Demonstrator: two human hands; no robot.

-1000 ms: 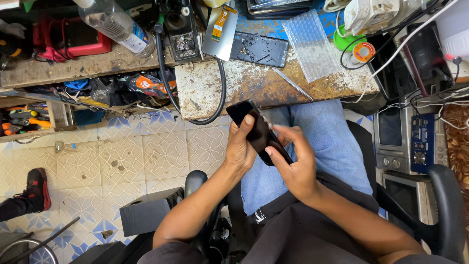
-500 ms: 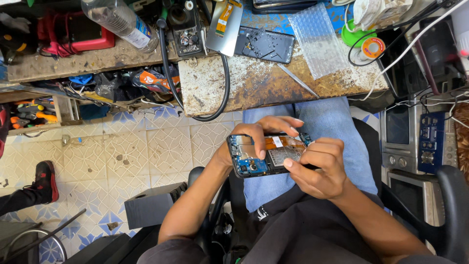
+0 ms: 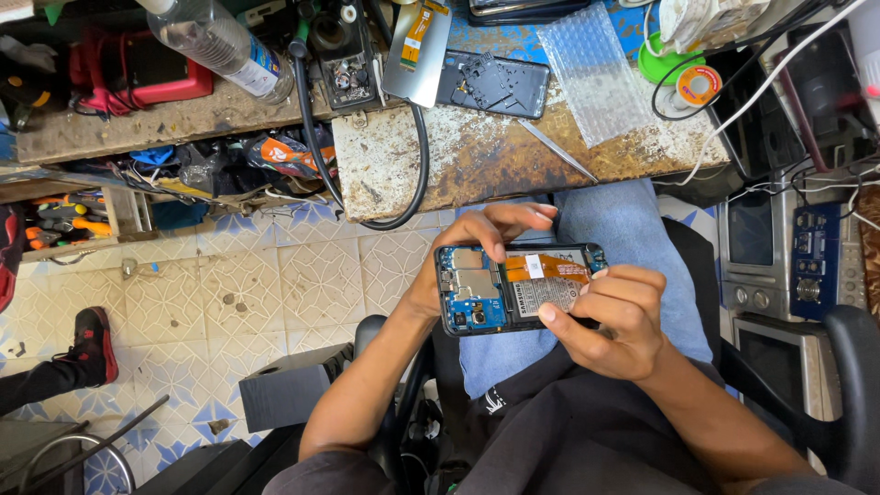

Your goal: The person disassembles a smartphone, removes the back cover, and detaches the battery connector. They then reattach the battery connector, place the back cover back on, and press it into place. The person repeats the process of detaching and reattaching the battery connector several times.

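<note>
I see opened phone point(image 3: 518, 289) held over lap, just off workbench point(image 3: 477, 160) near edge, back cover off, blue board and orange flex showing. Left hand point(image 3: 467, 252) cups its far side, fingers curled over top rim. Right hand point(image 3: 610, 316) grips near side, thumb pressed on battery. On bench near edge: tweezers point(image 3: 557, 151), bubble wrap point(image 3: 596, 69), dark phone frame point(image 3: 495, 82). Black cable point(image 3: 408, 179) loops off bench's near-left corner. Clear bottle point(image 3: 215, 41) far left.
</note>
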